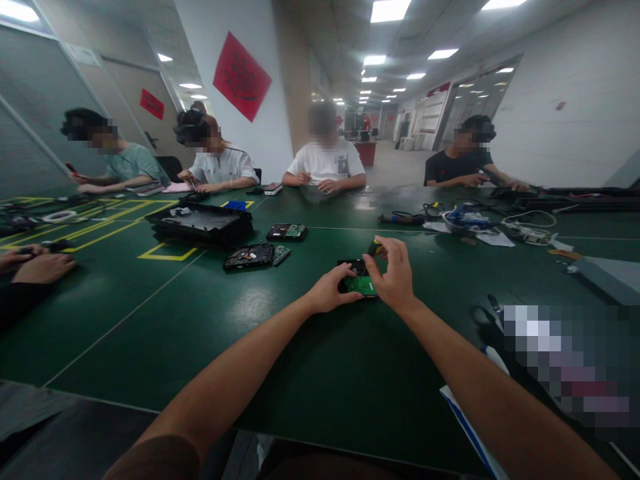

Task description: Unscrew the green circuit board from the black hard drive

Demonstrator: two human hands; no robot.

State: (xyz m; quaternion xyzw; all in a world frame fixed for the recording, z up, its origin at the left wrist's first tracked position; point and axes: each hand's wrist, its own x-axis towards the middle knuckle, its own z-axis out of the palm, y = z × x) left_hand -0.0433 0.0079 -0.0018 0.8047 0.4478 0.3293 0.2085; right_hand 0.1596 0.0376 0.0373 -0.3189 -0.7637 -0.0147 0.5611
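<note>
A black hard drive with a green circuit board lies on the green table in front of me. My left hand grips its left side, fingers on the far part and thumb along the near edge. Above the drive's right side, my right hand is closed around a screwdriver with a dark green and yellow handle. The handle stands upright; my fingers hide part of it, and I cannot make out the tip. Further off to the left lie another hard drive and an opened black device with a small board beside it.
A black tray stands on the left and a blue piece lies behind it. Tangled cables and a grey box are on the right. Several people sit around the table; a co-worker's hands rest at the left edge.
</note>
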